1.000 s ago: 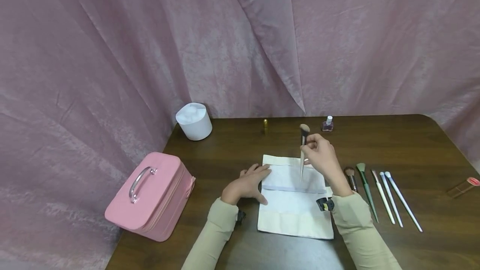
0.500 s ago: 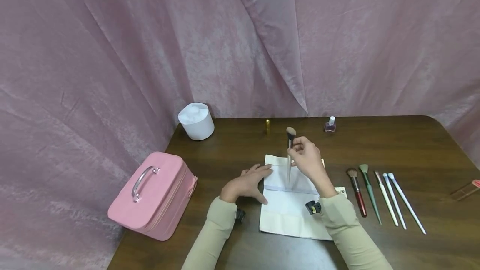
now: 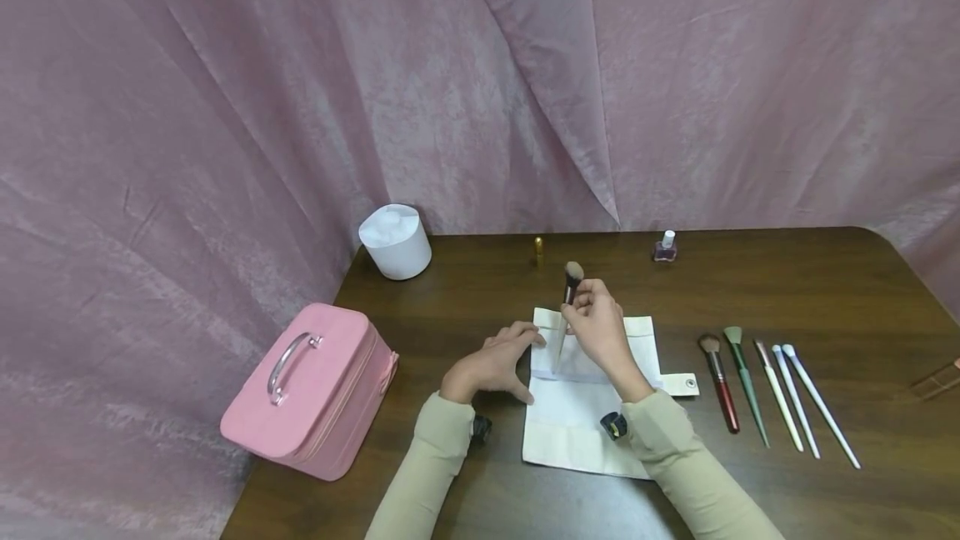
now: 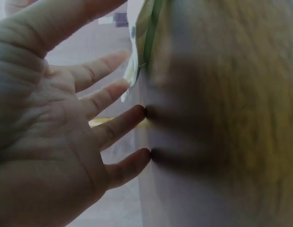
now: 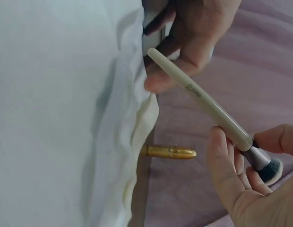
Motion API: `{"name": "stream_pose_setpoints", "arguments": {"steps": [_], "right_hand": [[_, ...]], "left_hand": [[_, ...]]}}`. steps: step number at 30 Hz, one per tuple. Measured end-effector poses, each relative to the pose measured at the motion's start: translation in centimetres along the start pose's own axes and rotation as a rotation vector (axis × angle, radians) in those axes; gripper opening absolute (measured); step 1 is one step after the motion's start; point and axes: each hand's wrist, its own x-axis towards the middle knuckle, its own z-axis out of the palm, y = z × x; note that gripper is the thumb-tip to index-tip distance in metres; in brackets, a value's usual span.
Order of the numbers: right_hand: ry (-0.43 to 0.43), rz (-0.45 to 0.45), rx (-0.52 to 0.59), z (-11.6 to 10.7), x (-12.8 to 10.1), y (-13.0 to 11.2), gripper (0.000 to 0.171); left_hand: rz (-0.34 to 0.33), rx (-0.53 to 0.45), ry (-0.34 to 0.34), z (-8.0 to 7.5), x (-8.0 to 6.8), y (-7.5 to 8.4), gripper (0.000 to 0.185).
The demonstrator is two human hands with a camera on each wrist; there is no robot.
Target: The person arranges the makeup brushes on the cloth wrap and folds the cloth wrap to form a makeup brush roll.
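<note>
1. Cream-handled makeup brush [image 3: 566, 307] is being pinched near its metal ferrule by the right hand [image 3: 596, 327], bristles pointing up and away from the person, the handle's tip slanting down onto the white cloth roll [image 3: 577, 423].
2. In the right wrist view the brush [image 5: 210, 109] is lying across the curled fingers [image 5: 222, 165], its tip apparently nosing at the cloth's folded edge [image 5: 137, 127], though whether it is entering a pocket is hard to tell.
3. Just to the left of that hand, the left hand [image 3: 491, 365] is resting open, its straight fingertips [image 4: 137, 113] pressing on the cloth's edge.
4. Beyond both hands, a small gold tube [image 3: 537, 248] is standing on the dark wooden tabletop [image 3: 787, 290].
5. Well to the right of the right hand, five more brushes [image 3: 765, 394] are lying side by side.
6. Far to the left of the left hand, a pink case [image 3: 315, 390] is sitting.
</note>
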Motion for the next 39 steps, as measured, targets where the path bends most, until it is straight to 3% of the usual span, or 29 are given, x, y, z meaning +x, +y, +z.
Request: {"name": "stream_pose_setpoints", "arguments": {"steps": [6,14,22,31,39], "right_hand": [[0.018,0.035,0.029,0.7,-0.1,0.6,0.032],[-0.027,0.072,0.062,1.5,-0.5,1.4,0.032],[-0.104,0.091,0.065,1.5,-0.4,1.5,0.041],[-0.176,0.147,0.077,1.7,-0.4,1.5,0.027],[-0.195,0.191,0.049,1.7,-0.6,1.8,0.027]], "left_hand": [[-0.034,-0.009,-0.004,0.0,-0.1,0.3,0.093],[-0.033,0.039,-0.036,0.2,0.0,0.4,0.109],[-0.083,0.074,-0.07,0.3,0.1,0.6,0.108],[-0.103,0.095,-0.09,0.4,0.1,0.7,0.107],[-0.108,0.073,-0.095,0.4,0.0,0.8,0.105]]}}
